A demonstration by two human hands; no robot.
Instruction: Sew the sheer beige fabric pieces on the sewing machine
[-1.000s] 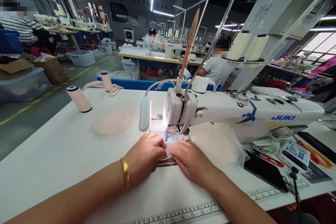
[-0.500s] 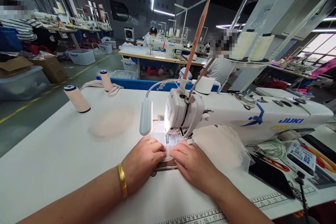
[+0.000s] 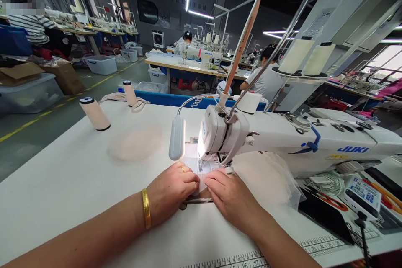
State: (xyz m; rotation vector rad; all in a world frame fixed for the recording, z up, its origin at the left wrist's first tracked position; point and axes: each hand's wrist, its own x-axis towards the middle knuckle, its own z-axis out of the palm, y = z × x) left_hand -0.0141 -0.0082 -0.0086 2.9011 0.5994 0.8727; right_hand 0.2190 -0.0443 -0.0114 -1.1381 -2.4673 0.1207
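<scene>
A white sewing machine (image 3: 276,130) stands over the table, its needle area lit by a small grey lamp (image 3: 177,138). Just in front of the presser foot, a thin sheer fabric piece (image 3: 202,184) lies between my hands. My left hand (image 3: 174,188), with a ring and a gold bracelet, pinches the fabric's left side, fingers closed. Opposite it, my right hand (image 3: 230,192) has its fingers pressed together on the right side of the same piece. More sheer pale fabric (image 3: 266,178) spreads under the machine arm, beyond my right hand. The fingertips partly hide the fabric edge.
Two pale thread cones (image 3: 95,115) stand at the table's back left, near a flat beige fabric pile (image 3: 135,144). On the right lie a black phone-like slab (image 3: 325,215), orange-handled scissors (image 3: 333,202) and a coiled cable (image 3: 326,183). Other people sit at machines behind.
The view has shifted slightly, so the scene sits a little to the right. Both hands keep nearly the same place at the needle; the fabric between them looks slightly changed in shape.
</scene>
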